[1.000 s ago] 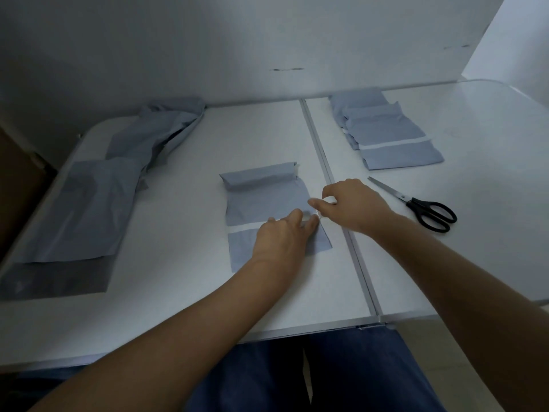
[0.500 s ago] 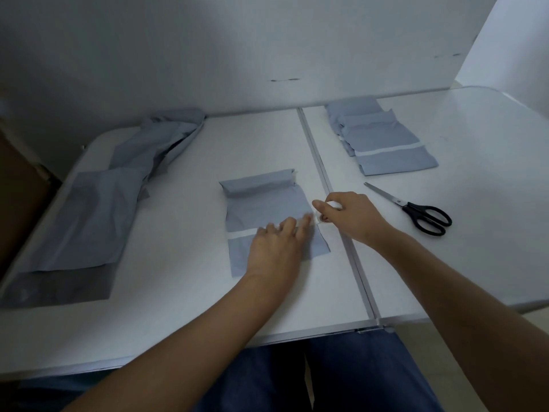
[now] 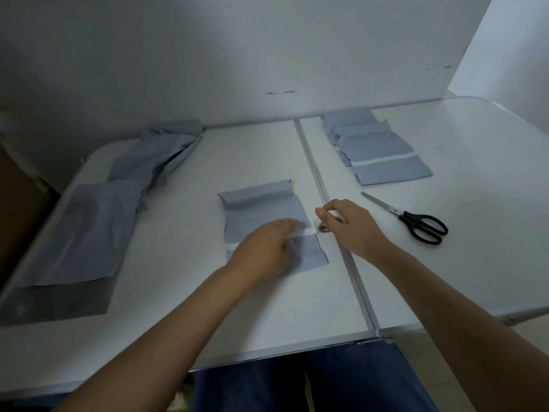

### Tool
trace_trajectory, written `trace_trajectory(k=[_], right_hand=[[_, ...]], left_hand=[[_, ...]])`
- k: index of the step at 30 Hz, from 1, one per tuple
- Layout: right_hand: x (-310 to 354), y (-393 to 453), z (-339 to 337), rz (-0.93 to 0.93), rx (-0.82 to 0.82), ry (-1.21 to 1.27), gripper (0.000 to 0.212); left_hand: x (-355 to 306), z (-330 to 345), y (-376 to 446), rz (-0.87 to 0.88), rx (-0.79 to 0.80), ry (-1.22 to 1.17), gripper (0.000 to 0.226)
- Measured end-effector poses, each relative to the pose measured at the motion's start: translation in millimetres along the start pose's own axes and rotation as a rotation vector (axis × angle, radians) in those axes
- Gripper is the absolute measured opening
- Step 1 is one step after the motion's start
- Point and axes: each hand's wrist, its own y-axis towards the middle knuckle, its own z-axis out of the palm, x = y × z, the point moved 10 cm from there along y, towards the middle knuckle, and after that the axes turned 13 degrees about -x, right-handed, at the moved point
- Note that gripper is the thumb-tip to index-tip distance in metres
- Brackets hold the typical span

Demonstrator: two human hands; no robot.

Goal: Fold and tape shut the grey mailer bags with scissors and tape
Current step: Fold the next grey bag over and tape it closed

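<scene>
Folded mailer bag [image 3: 267, 209] under left hand [image 3: 267, 248].

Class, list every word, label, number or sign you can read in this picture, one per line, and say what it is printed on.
No text can be read anywhere.
Tape roll in the right hand: a reddish printed core, too small and blurred to read.
Grey mailer bag, scissors, table: no print visible.

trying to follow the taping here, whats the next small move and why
Probably reach the right hand for the black-handled scissors to cut the tape: the white tape strip already spans the folded grey mailer bag, pressed by the left hand, still joined to the roll.
</scene>
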Motion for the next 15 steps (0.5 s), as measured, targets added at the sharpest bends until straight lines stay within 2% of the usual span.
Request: trace_trajectory(k=[2,4,6,7,10,12,15], right_hand=[[-2.8,-1.2,-2.6,0.001,-0.035,0.041,0.031],[-3.6,-0.6,-10.9,-0.012,-0.112,0.073,0.030],[-5.7,0.4,-26.9,-0.043,-0.216,0.050,0.020],[-11.7,0.4,-37.7,-0.052,-0.275,0.008,0.018],[-42.2,-0.6,-77.1,-0.033,-0.418,-0.302,0.032],[-69.6,-3.7,-100.3,0.081,-0.403,-0.511,0.032],[-99.1,-11.9,-115.0,0.262,-0.283,-0.597,0.025]], left_hand=[[0.3,-5.2,21.1,-0.076,0.013,-0.108,0.050],[-7.2,3.6,37.3,-0.105,0.138,-0.187,0.046],[-15.0,14.5,46.7,-0.104,0.260,-0.189,0.044],[-16.5,19.1,50.7,-0.105,0.295,-0.185,0.040],[-15.4,29.5,58.8,-0.139,0.334,-0.227,0.025],[-12.5,33.3,62.9,-0.155,0.343,-0.245,0.019],[-14.4,34.8,62.1,-0.147,0.378,-0.282,0.020]])
